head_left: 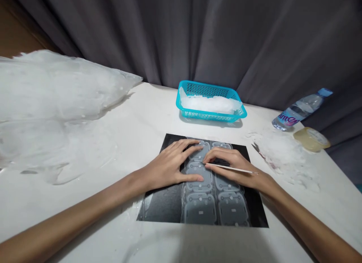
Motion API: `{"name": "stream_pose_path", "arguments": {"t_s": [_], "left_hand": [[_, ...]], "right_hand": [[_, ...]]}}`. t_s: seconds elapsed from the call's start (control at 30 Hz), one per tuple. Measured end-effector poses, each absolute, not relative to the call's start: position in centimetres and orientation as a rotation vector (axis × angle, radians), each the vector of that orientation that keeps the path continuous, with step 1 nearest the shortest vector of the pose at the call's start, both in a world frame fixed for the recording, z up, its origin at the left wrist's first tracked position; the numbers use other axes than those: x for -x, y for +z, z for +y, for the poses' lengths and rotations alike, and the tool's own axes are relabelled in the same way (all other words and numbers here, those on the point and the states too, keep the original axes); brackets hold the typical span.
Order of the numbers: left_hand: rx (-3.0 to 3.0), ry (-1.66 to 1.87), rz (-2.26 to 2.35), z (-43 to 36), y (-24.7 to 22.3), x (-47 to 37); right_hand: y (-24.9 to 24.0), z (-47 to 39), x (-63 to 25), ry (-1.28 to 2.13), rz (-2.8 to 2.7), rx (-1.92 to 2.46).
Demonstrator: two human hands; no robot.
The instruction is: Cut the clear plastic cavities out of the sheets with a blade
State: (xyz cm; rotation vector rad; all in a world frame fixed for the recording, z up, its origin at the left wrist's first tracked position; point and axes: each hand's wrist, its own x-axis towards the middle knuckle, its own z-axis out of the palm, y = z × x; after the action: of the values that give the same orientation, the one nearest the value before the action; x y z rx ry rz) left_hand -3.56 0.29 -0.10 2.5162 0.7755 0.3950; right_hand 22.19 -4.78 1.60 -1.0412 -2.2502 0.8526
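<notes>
A dark rectangular sheet lies on the white table. On it is a clear moulded plastic piece with two columns of rounded rectangular shapes. My left hand rests with spread fingers on the sheet's left part and the plastic piece, holding nothing. My right hand pinches a thin white stick, its tip near the middle of the plastic piece, between the two columns. The fingers of my right hand hide part of the upper right shapes.
Behind the sheet stands a turquoise basket with white plastic pieces. Large clear bags cover the left. At right are a water bottle, a tape roll, scissors and clear scraps. A grey curtain hangs behind.
</notes>
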Motion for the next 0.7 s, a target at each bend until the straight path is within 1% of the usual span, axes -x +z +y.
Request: {"name": "stream_pose_path", "arguments": {"t_s": [0.2,0.47,0.7], "left_hand": [[-2.533,0.379,0.778,0.47,-0.40,3.65],[-2.510,0.425,0.777,0.38,-0.37,3.53],[-2.525,0.377,0.771,0.54,-0.23,3.42]], "right_hand": [[1.90,-4.98,-22.15,0.860,-2.265,1.051],[2.17,-5.19,-21.93,0.786,-2.308,1.046],[1.67,-5.62,-21.43,0.596,-2.382,1.034]]}}
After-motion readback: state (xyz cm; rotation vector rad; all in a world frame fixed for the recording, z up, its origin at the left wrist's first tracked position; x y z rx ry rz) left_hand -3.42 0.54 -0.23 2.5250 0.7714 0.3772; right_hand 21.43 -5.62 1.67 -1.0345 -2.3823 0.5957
